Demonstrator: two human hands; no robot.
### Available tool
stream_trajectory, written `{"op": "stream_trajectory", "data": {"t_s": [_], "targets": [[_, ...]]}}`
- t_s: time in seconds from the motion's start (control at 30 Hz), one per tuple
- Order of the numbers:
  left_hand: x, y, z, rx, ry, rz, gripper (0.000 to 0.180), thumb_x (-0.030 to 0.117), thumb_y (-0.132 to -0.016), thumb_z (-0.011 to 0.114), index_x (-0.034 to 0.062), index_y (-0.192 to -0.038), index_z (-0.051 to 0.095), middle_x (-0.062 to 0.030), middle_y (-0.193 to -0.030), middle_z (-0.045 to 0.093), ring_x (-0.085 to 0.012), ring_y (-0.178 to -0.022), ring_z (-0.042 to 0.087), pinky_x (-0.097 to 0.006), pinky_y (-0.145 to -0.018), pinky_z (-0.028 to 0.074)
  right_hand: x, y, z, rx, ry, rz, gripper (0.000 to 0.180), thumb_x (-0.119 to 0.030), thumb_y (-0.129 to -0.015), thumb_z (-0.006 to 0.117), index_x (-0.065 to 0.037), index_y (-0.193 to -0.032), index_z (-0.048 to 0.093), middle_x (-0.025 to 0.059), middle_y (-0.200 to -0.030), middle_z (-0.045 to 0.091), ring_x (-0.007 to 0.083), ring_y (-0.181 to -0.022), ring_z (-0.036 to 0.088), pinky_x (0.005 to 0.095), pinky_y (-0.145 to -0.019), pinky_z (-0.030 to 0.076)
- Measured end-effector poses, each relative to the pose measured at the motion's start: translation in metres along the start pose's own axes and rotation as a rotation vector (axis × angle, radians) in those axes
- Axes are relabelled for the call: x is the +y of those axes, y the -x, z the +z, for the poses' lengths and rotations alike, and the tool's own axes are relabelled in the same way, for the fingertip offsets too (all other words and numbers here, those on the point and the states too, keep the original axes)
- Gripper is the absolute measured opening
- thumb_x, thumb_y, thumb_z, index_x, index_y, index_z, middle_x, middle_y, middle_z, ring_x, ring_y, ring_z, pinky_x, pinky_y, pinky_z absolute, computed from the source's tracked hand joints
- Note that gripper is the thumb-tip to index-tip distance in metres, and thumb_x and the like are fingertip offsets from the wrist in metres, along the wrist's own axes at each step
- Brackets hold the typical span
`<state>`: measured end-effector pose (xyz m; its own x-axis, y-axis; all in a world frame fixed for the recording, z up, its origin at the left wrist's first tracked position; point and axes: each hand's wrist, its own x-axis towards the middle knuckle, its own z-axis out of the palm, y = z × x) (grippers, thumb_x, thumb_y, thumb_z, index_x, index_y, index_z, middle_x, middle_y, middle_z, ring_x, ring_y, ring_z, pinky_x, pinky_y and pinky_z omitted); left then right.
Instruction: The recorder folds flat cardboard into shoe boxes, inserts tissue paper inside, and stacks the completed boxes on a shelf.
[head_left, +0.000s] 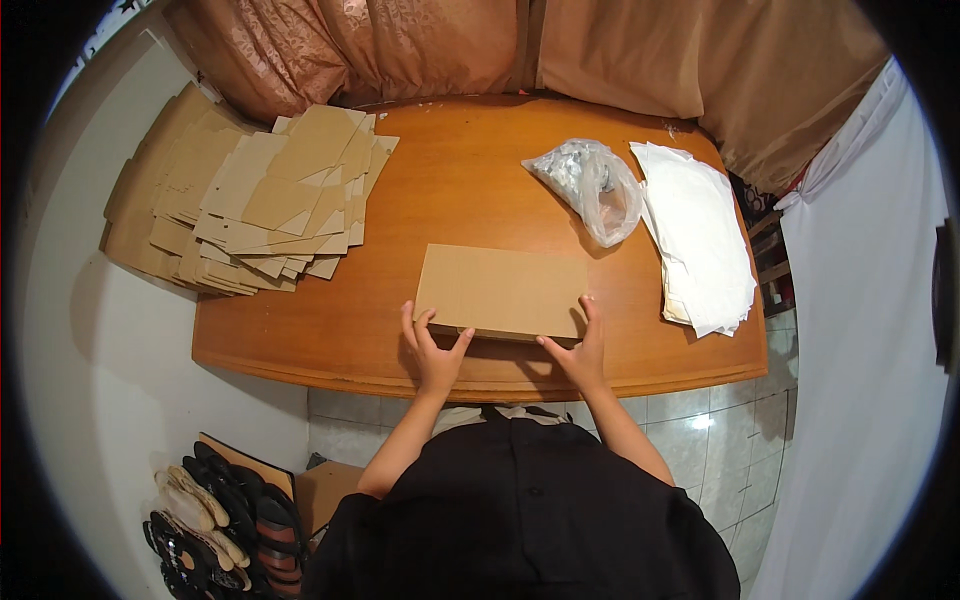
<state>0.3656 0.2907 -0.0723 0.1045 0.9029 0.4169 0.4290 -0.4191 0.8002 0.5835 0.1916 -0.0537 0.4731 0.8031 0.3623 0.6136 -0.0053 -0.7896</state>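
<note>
Cardboard sheet (500,292) lies long axis nine-to-three on the bench (330,330); I see my left hand (432,350) and right hand (580,345) pinching its near edge.

Single view, head-worn fisheye camera, looking steeply down from above the person's own chest onto the wooden counter (330,340). The lens faces forward and down — the counter's near edge lies just beyond the dark shirt (520,510), its far edge meets the curtain (430,45) at the top. Both forearms enter from the lower edge. Straight lines bow toward the rim; black corners frame the circular field. Floor tiles (730,450) show at lower right — a close, overhead vantage.
</note>
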Motion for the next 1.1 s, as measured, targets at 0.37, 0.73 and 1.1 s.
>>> {"op": "stream_trajectory", "data": {"t_s": [0.37, 0.73, 1.1], "targets": [[0.011, -0.012, -0.005, 0.059, -0.103, 0.045, 0.061, 0.022, -0.069, 0.079, 0.0044, -0.117, 0.046, -0.0142, -0.124, 0.043, -0.0334, -0.127, 0.035, -0.041, -0.102, 0.034, -0.015, -0.004, 0.005, 0.079, 0.031, -0.06, 0.057, -0.015, -0.068, 0.078, -0.006, -0.119, 0.053, 0.0205, -0.13, 0.041, 0.0379, -0.124, 0.038, 0.0424, -0.1, 0.036], [-0.021, -0.003, -0.001, -0.014, -0.366, 0.215, 0.025, 0.027, -0.073, 0.074, 0.0193, -0.096, 0.066, -0.0048, -0.12, 0.05, -0.0285, -0.126, 0.037, -0.051, -0.097, 0.021, 0.005, 0.007, -0.002, -0.013, 0.162, -0.158, 0.04, -0.019, -0.076, 0.071, -0.01, -0.113, 0.061, 0.0207, -0.129, 0.045, 0.04, -0.127, 0.036, 0.0454, -0.103, 0.032], [0.012, 0.016, 0.004, -0.005, -0.247, 0.274, 0.015, 0.017, -0.075, 0.072, 0.0099, -0.083, 0.062, -0.0051, -0.096, 0.056, -0.0266, -0.091, 0.052, -0.039, -0.082, 0.036, 0.025, -0.082, -0.012, 0.021, -0.02, 0.014, 0.053, -0.017, -0.081, 0.059, 0.002, -0.127, 0.042, 0.0212, -0.122, 0.05, 0.0342, -0.117, 0.045, 0.0401, -0.103, 0.031]]}}
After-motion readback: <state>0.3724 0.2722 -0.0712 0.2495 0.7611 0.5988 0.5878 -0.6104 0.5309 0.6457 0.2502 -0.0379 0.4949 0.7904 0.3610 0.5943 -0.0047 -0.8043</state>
